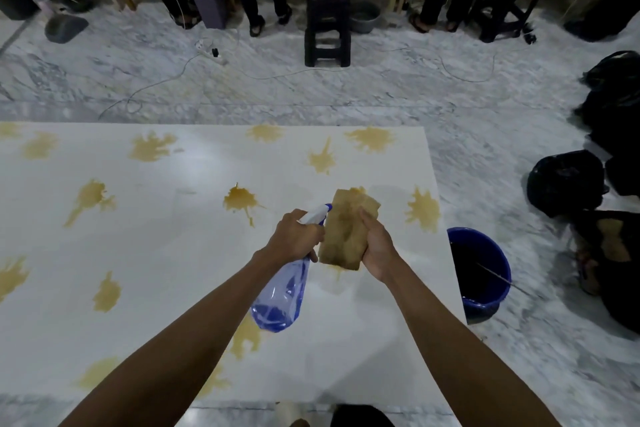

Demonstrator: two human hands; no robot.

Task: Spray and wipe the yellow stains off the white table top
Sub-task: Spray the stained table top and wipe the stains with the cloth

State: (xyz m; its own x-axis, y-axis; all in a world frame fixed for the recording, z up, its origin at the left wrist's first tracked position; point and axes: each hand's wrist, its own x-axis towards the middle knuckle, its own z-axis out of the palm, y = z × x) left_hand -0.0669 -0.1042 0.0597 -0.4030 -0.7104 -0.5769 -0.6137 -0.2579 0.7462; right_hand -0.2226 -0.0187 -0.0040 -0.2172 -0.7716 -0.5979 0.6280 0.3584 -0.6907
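Note:
The white table top (173,236) carries several yellow stains, among them one (240,201) just beyond my hands and one (424,210) near the right edge. My left hand (296,236) grips the neck of a clear blue spray bottle (282,291), whose white and blue nozzle points right at the cloth. My right hand (377,246) holds a folded brown cloth (346,229), stained yellow, above the table. Both hands hover close together over the table's right part.
A blue bucket (481,274) with dark liquid stands on the marble floor by the table's right edge. Black bags (568,180) lie further right. A black stool stack (327,28) and the legs of several standing people are beyond the table.

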